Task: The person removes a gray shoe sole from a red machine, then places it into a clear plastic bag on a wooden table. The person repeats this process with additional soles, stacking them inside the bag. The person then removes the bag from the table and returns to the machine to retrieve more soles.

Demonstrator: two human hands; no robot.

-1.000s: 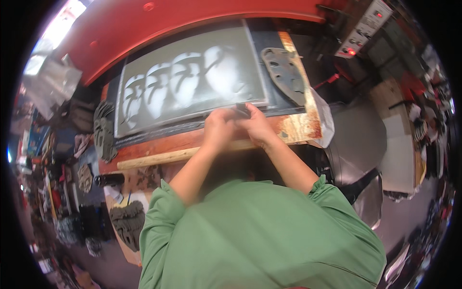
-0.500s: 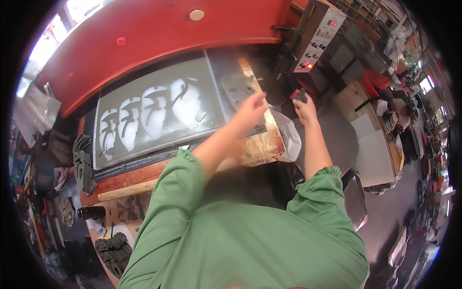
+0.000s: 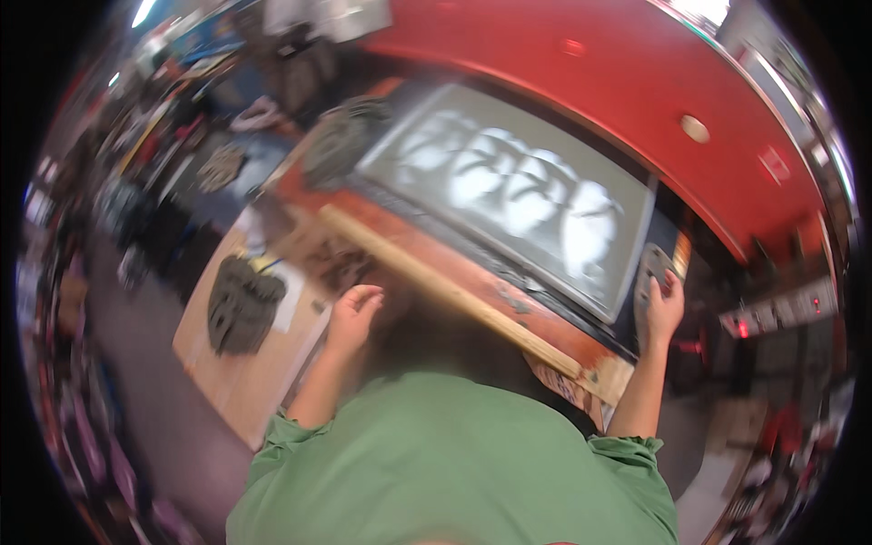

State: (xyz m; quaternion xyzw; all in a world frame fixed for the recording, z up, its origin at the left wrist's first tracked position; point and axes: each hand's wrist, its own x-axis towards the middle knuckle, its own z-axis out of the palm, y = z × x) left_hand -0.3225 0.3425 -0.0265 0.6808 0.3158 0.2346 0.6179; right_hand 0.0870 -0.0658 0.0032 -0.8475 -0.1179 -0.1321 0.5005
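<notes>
My right hand (image 3: 664, 306) grips the lower edge of a grey perforated sole-shaped piece (image 3: 649, 266), which lies at the right end of a grey framed screen (image 3: 427, 202) bearing several white sole-shaped prints. My left hand (image 3: 351, 312) hovers with loosely curled fingers and nothing in it. It is just below a long pale wooden strip (image 3: 445, 289) and next to a wooden board (image 3: 238, 381). A stack of dark sole-shaped pieces (image 3: 240, 304) lies on that board, to the left of my left hand. My green sleeves fill the lower part of the view.
A red curved machine hood (image 3: 627, 82) arches over the screen. A control box with red lights (image 3: 781, 313) sits at the right. Another dark stack of pieces (image 3: 341, 136) lies at the screen's left end. Blurred, cluttered benches and floor lie to the left.
The view has swung to the left. My right hand has come down onto the grey perforated piece. My left hand has dropped from the screen's right edge to beside the wooden board.
</notes>
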